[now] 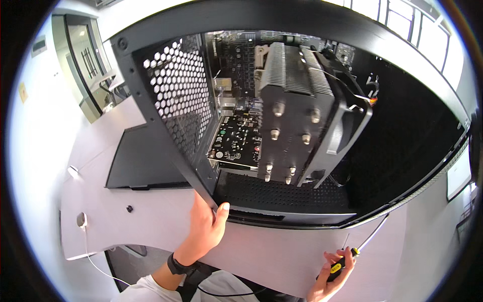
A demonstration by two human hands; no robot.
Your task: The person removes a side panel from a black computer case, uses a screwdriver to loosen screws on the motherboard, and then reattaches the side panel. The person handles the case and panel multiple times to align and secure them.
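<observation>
An open black computer case [402, 136] lies on a white table [282, 251], its inside facing me. My left hand [207, 226] grips the lower corner of its perforated rear panel [178, 95], thumb on the edge. A tall grey finned cooler [292, 116] with a fan stands on the dark motherboard [236, 141] inside. My right hand [332, 274] is closed around the black and yellow handle of a screwdriver [359, 246], whose thin shaft points up toward the case's lower rim.
A black side panel [143, 161] lies flat on the table left of the case. A small black screw [130, 208] and a white cable with a round end [81, 220] sit near the table's left edge. Windows run at top right.
</observation>
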